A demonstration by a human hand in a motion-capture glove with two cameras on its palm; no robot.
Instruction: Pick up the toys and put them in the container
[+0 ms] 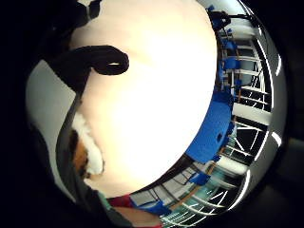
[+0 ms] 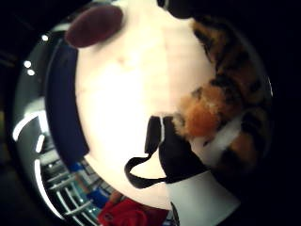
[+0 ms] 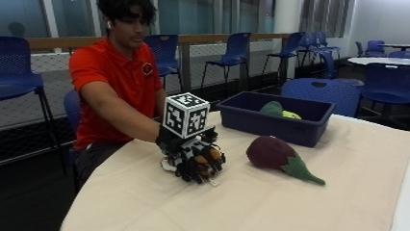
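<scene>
A person in a red shirt sits at a table [image 3: 269, 202] with a pale cloth on it. The gloved right hand [image 3: 192, 161] is down on the table, and its fingers [image 3: 204, 169] are curled round a small orange, black and white plush toy [image 3: 208, 161]. In the outside view only a bit of orange shows between the fingers, so the toy is mostly hidden there.

The thumb side palm view shows much more of it. There the plush toy [image 2: 221, 103] is big and close, with orange fur, dark stripes and a white patch, lying right against the hand. The little finger side palm view shows only an edge of the same toy [image 1: 88, 152], white and orange, beside the bright table.

A dark purple eggplant toy [image 3: 275, 153] with a green stem lies on the table just beside the hand, on the side toward the blue container [image 3: 256, 122]. The thumb side palm view shows it too, as a dark red lump [image 2: 94, 26] near the table's edge.

The container sits on the table behind the eggplant toy, farther from the hand. Only the outside view looks into it: a green and yellow toy [image 3: 276, 110] lies inside.
</scene>
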